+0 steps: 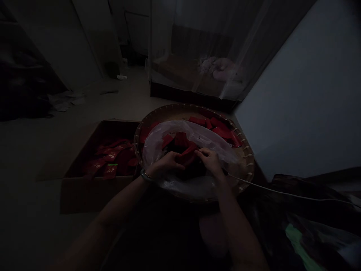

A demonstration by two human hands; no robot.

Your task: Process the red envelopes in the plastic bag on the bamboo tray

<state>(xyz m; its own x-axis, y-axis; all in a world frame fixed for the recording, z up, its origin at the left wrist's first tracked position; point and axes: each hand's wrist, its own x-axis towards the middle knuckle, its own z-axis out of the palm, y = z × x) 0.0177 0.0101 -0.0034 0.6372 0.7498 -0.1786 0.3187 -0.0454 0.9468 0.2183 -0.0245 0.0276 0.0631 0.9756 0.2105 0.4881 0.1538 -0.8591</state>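
In dim light, a red piece that looks like cloth (189, 153) is stretched between my hands. My left hand (166, 165) grips its left side, with the fingers behind it and the thumb in front. The fingers of my right hand (209, 159) pinch its right edge. Beneath both hands, a translucent plastic bag (159, 132) lies spread open inside a round woven tray (249, 154). More red pieces (168, 140) show in the bag's opening; the dark contents below cannot be made out. Folded red pieces (222, 131) rest at the tray's far right side.
Left of the tray stands an open cardboard box (96, 194) holding several red packets (110, 155) with light printing. A thin white cord (282, 192) runs off to the right. Ahead is a bed behind a sheer net (194, 45); a pale wall (307, 98) rises at right.
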